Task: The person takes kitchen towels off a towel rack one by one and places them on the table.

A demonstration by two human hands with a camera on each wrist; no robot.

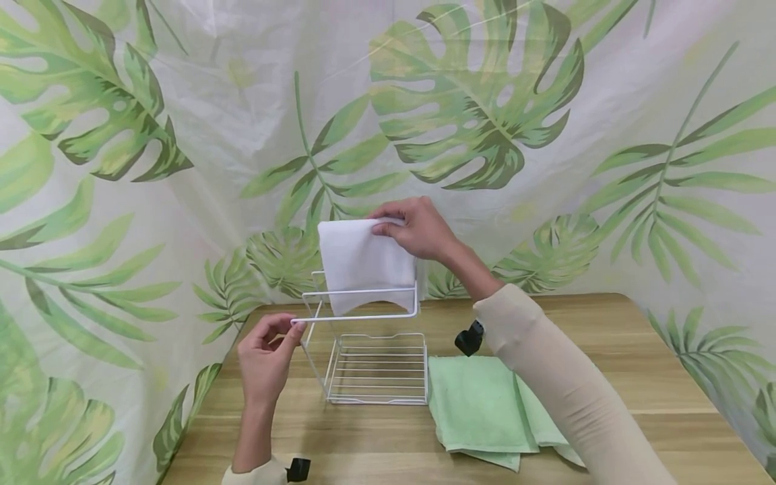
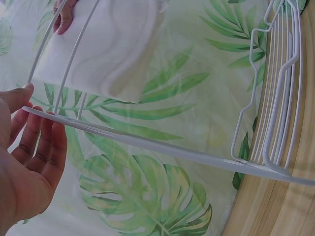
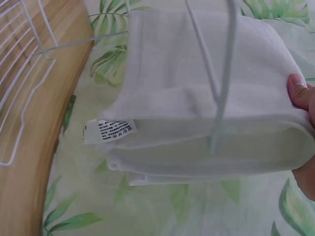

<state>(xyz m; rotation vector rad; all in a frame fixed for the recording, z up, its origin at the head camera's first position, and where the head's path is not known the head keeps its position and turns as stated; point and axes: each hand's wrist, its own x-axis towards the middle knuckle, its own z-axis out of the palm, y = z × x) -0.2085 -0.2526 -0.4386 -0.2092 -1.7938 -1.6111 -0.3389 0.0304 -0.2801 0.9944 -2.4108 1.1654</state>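
Observation:
A white wire rack [image 1: 364,317] stands on the table, with an open upper frame above a slatted lower basket. My left hand [image 1: 267,353] pinches the front left corner of its upper frame; thumb and fingers [image 2: 32,130] meet round the wire in the left wrist view. A folded white towel [image 1: 360,259] hangs from my right hand [image 1: 418,229], which pinches its top edge near the right corner. The towel's lower part overlaps the upper frame's wires. In the right wrist view a printed label [image 3: 115,130] sticks out from the towel's folds.
Folded light green towels [image 1: 479,404] lie on the wooden table [image 1: 636,384] right of the rack, partly under my right forearm. A leaf-patterned curtain [image 1: 242,101] hangs behind and at both sides of the table. Small black devices [image 1: 469,338] are worn at the wrists.

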